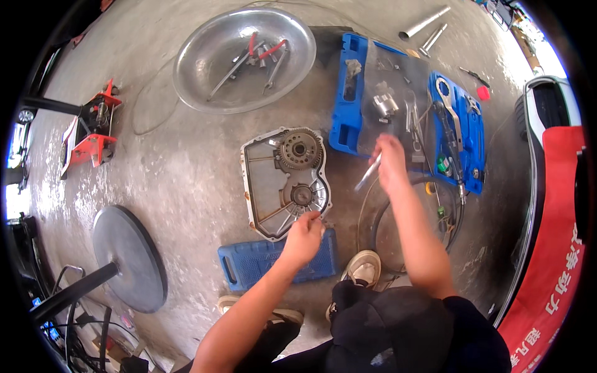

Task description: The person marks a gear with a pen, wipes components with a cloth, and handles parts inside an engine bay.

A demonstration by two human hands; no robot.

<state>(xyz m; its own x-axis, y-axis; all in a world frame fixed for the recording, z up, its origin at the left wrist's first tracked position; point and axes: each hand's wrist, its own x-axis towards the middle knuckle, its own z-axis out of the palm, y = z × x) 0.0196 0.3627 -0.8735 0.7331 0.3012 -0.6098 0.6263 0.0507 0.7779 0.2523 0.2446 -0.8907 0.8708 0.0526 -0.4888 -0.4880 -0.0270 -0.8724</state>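
A metal gearbox cover (260, 177) lies on the floor with its inner side up. A large gear (300, 149) sits in its upper part, and a smaller bearing-like ring (302, 195) lies below. My left hand (302, 237) is over the cover's lower right edge, its fingers pinched together; what they hold, if anything, is hidden. To the right of the cover, my right hand (390, 163) grips a slim silvery rod-like tool (368, 173), blurred and tilted down to the left. Beneath the cover's near edge is a closed blue plastic case (249, 266).
A steel basin (193, 84) holds red-handled pliers and wrenches. An open blue toolbox (348, 127) with tools stands right, beside a coiled black hose (377, 217). Metal tubes (425, 22) lie farther off. A red jack (93, 151) and round stand base (124, 255) are left.
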